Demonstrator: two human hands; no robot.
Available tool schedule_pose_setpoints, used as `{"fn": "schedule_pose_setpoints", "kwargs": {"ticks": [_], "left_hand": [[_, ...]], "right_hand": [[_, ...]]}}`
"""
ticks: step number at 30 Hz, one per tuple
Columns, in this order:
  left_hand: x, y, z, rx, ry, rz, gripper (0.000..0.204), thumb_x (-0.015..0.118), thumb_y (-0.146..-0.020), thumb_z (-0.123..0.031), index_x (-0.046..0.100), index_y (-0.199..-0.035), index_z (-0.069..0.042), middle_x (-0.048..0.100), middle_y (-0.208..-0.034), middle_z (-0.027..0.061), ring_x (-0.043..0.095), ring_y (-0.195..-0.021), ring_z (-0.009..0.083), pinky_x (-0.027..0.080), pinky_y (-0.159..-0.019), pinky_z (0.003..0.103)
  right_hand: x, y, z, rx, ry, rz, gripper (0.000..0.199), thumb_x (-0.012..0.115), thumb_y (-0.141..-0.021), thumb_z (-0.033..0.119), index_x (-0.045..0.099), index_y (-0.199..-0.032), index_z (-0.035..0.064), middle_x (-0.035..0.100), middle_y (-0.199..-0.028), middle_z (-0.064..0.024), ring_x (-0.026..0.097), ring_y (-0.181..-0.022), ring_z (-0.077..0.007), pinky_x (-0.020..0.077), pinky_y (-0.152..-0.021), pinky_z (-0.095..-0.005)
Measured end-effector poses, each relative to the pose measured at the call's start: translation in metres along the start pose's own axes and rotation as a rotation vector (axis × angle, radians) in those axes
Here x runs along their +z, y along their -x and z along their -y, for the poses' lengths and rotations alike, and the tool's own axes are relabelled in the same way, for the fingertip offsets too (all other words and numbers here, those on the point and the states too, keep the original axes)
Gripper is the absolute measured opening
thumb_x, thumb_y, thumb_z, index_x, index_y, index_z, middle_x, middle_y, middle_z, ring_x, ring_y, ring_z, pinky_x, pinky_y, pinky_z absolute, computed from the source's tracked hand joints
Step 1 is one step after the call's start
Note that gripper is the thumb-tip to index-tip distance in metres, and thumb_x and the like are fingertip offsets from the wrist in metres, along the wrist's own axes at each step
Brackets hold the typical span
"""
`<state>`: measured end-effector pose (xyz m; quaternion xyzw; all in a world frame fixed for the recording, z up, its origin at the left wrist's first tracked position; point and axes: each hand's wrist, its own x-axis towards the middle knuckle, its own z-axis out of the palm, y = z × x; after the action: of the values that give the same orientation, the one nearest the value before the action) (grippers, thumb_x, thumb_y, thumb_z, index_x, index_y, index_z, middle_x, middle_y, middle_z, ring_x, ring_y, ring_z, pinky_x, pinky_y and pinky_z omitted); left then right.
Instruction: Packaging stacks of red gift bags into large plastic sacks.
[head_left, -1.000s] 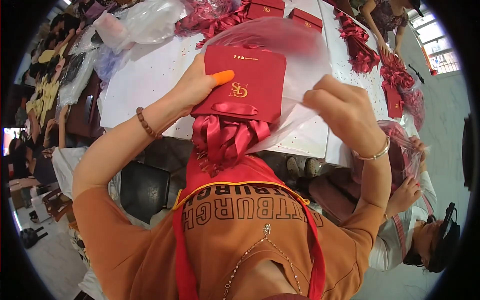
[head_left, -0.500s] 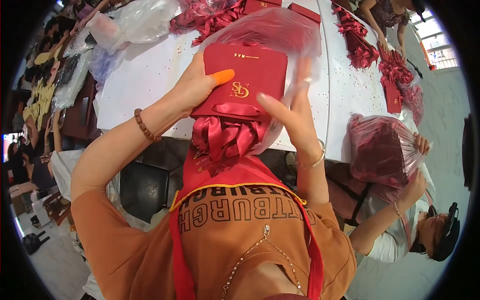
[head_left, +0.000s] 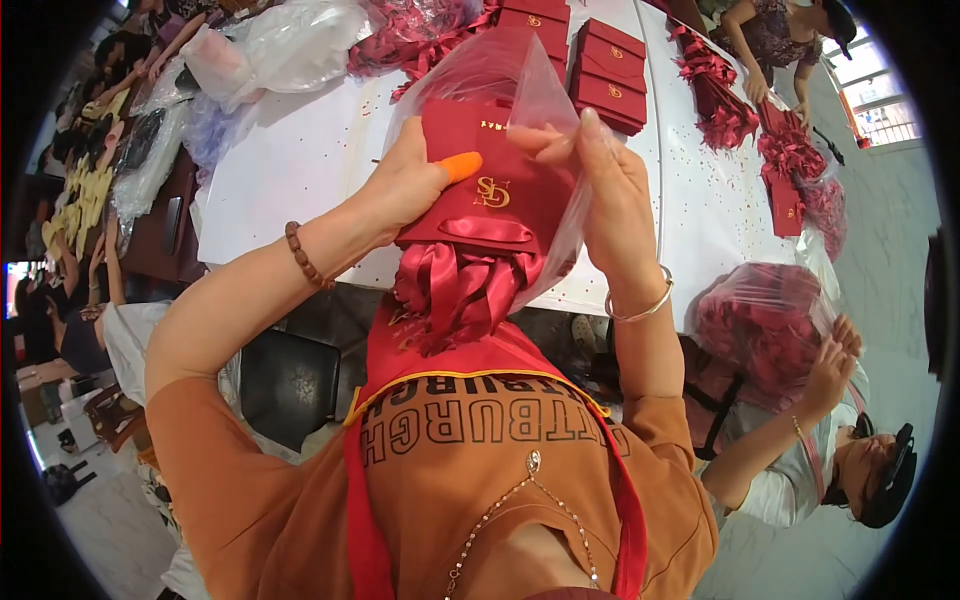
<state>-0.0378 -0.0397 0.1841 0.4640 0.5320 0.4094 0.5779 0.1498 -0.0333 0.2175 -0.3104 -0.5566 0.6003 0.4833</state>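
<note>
My left hand (head_left: 405, 195), an orange cover on its thumb, grips a stack of red paper gift bags (head_left: 493, 217) by its left side. The stack has gold print, and pink-red satin ribbon handles (head_left: 462, 285) hang from its near end in front of my red apron. A clear plastic bag (head_left: 495, 68) lies around the far and right sides of the stack. At its right, my right hand (head_left: 612, 195) has the film of that plastic bag pinched between thumb and fingers, lifted off the gift bags.
Red boxes or folded bags (head_left: 610, 78) sit on the white table (head_left: 290, 180), with ribboned stacks (head_left: 705, 85) along its right. Clear plastic (head_left: 280, 55) is heaped at back left. At right, a co-worker holds a plastic bag of red goods (head_left: 765, 330); a black chair (head_left: 290, 375) stands left.
My right hand has gone from spread fingers beside the stack to pinching the plastic film. The film's far end has shifted, exposing red boxes behind. The co-worker's bag has turned and lowered.
</note>
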Motion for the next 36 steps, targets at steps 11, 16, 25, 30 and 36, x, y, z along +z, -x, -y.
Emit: {"fn": "schedule_pose_setpoints", "kwargs": {"ticks": [11,16,25,30,36], "left_hand": [[-0.009,0.002,-0.001,-0.248,0.169,-0.001,0.039,0.049,-0.086,-0.008,0.038,-0.122,0.002,0.054,-0.104,0.0069,0.054,-0.091,0.0126,0.045,-0.081,0.028],[-0.028,0.0,0.004,-0.158,0.271,0.044,0.029,0.043,-0.09,-0.017,0.043,-0.115,-0.003,0.052,-0.105,0.0086,0.05,-0.1,0.0177,0.04,-0.086,0.029],[-0.081,0.018,0.039,0.109,-0.628,0.12,0.042,0.04,-0.093,-0.036,0.044,-0.121,-0.006,0.055,-0.1,0.0108,0.048,-0.103,0.0223,0.028,-0.098,0.034],[-0.097,0.041,0.037,0.412,-1.118,0.458,0.039,0.052,-0.085,-0.035,0.054,-0.111,-0.006,0.057,-0.089,0.0089,0.049,-0.1,0.0211,0.024,-0.097,0.04],[-0.084,0.055,0.029,0.456,-1.335,0.679,0.012,0.062,-0.072,-0.024,0.06,-0.074,-0.012,0.053,-0.091,0.0055,0.045,-0.103,0.0232,0.028,-0.09,0.04]], "right_hand": [[0.018,-0.029,-0.04,0.095,0.47,0.222,0.049,0.037,-0.095,0.036,0.057,-0.072,-0.0023,0.058,-0.067,-0.0102,0.054,-0.059,-0.0202,0.042,-0.059,-0.0322],[0.02,-0.037,-0.038,0.032,0.652,0.309,0.047,0.037,-0.094,0.037,0.062,-0.076,0.0008,0.057,-0.064,-0.0102,0.056,-0.061,-0.0247,0.0421,-0.059,-0.0336],[0.025,-0.041,-0.042,0.086,0.707,0.353,0.043,0.04,-0.093,0.035,0.064,-0.08,0.0021,0.056,-0.064,-0.009,0.053,-0.059,-0.0213,0.0411,-0.057,-0.0321],[0.024,-0.044,-0.039,0.207,0.641,0.319,0.042,0.042,-0.094,0.032,0.06,-0.076,-0.0013,0.06,-0.068,-0.0071,0.049,-0.062,-0.0147,0.0403,-0.059,-0.0284],[0.025,-0.041,-0.038,0.215,0.583,0.32,0.043,0.042,-0.094,0.035,0.048,-0.068,0.0011,0.064,-0.075,-0.0057,0.046,-0.061,-0.0087,0.039,-0.057,-0.0238]]}}
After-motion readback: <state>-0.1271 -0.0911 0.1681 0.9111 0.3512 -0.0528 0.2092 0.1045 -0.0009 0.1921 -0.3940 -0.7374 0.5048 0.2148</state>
